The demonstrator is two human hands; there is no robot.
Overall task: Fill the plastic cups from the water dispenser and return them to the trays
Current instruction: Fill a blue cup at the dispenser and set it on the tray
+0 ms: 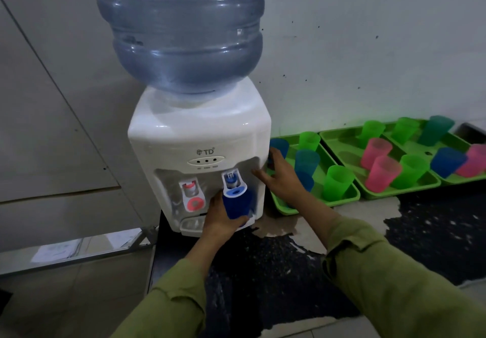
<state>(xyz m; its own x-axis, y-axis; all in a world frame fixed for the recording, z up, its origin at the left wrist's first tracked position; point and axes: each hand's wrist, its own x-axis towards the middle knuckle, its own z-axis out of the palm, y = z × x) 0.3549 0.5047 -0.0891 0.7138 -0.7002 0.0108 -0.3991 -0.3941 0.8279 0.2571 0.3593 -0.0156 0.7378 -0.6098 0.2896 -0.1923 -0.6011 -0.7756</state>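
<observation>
Two hands at work, and the fingers (238,222) of the left hand (219,222) are curled round the base of the blue cup (236,204), thumb up its left side. The cup stands upright and tucked right under the blue tap (234,183), its rim up against the blue lever. Is water running? Too dim to tell from here.

Over on the other side, the right hand (281,177) lies flat against the right flank of the water dispenser (200,140), fingers straight and spread, thumb pointing in toward the tap recess, gripping nothing.

Moving outward, the red tap (193,195) sits just left of the blue one, and the big blue bottle (181,30) stands upended on top of the white housing. Both olive sleeves (368,272) reach in from below.

To the right, against the wall (368,48), three green trays lie side by side on the dark speckled counter (289,258): the nearest tray (342,201) just beside the dispenser with blue and green cups, the middle tray (339,137) with pink and green ones, and the far tray (459,140) with green, teal, blue and pink.
</observation>
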